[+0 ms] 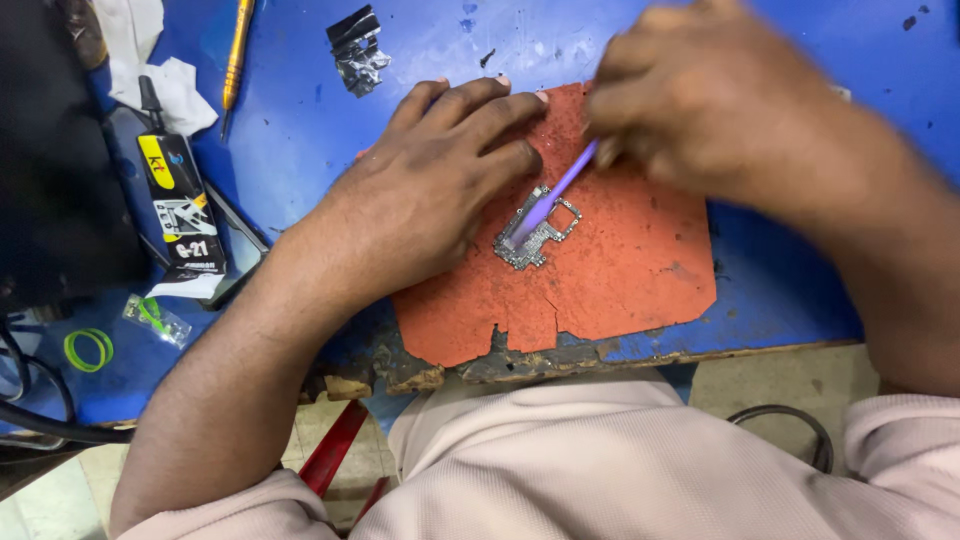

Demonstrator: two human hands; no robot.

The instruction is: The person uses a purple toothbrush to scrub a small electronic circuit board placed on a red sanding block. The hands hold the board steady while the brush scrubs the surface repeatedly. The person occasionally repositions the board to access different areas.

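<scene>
A small circuit board lies on a worn orange mat on the blue table. My left hand rests flat on the mat, its fingers against the board's left edge. My right hand, blurred, grips a thin purple tool whose tip touches the board.
A black glue tube lies at the left on white paper. A yellow screwdriver and crumpled foil lie at the back. Green rubber rings and black cables sit at the left edge. The table's front edge is chipped.
</scene>
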